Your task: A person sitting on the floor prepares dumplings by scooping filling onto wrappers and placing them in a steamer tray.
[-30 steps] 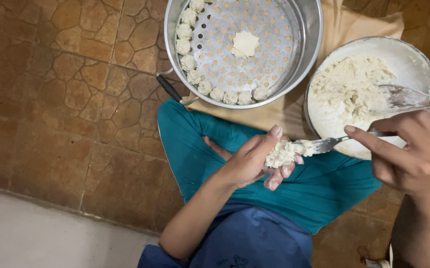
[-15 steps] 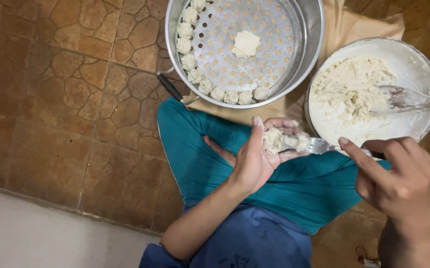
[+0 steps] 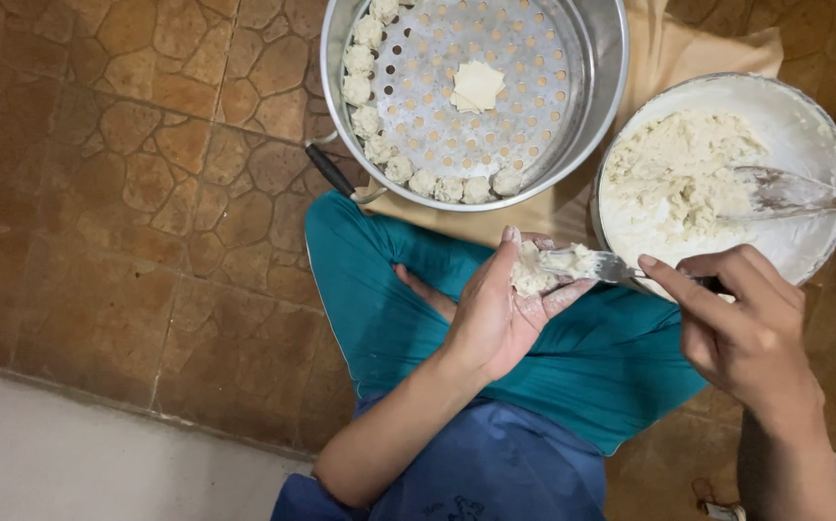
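Dough lump (image 3: pixel 534 275) sits in the cupped left hand (image 3: pixel 495 314), fingers curled up around it so the soft filling cannot slide off. Right hand (image 3: pixel 741 333), at three o'clock from it, pinches a fork handle with thumb and forefinger pressed together; the fork (image 3: pixel 603 264) tines press into the lump. Bowl of filling (image 3: pixel 804 125) lies at one o'clock, within reach. Perforated steamer tray (image 3: pixel 572 106) at twelve o'clock holds finished dumplings (image 3: pixel 368 121) lined along its rim.

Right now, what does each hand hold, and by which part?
The left hand cups a dough lump in its palm. The right hand pinches a fork by its handle, tines on the dough.
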